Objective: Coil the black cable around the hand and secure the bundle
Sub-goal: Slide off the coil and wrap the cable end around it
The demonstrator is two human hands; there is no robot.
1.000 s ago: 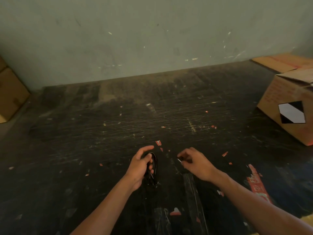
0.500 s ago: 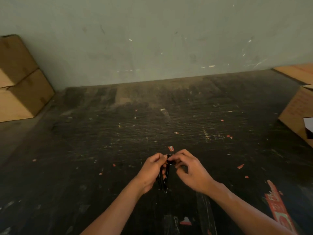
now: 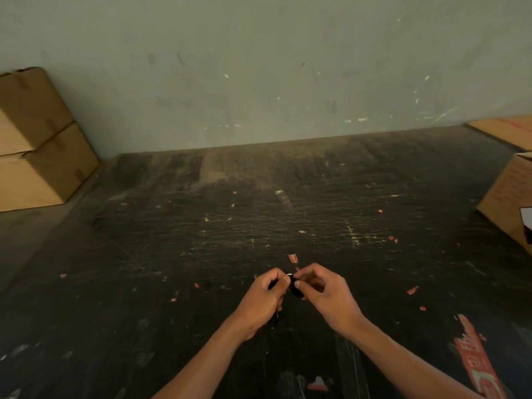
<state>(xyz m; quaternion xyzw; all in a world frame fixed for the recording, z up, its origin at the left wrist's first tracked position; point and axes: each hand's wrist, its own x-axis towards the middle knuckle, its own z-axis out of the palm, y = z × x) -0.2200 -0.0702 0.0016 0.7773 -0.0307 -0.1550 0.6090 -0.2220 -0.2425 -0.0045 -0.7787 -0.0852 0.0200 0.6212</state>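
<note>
A small coiled bundle of black cable is held between both hands just above the dark table. My left hand grips the bundle with fingers curled round it, and a short black piece sticks out below the palm. My right hand pinches the bundle's top end between thumb and forefinger, right against my left thumb. A tiny pale tip shows at the top of the bundle. Most of the cable is hidden by the fingers.
The scratched black tabletop carries scattered red paper scraps. Two stacked cardboard boxes stand at the far left against the grey wall. Another cardboard box sits at the right edge, with red printed tape near the front right.
A second ago my hands were apart, the left holding the coil alone. The right hand has come in and now pinches the bundle's top. The view has turned left.
</note>
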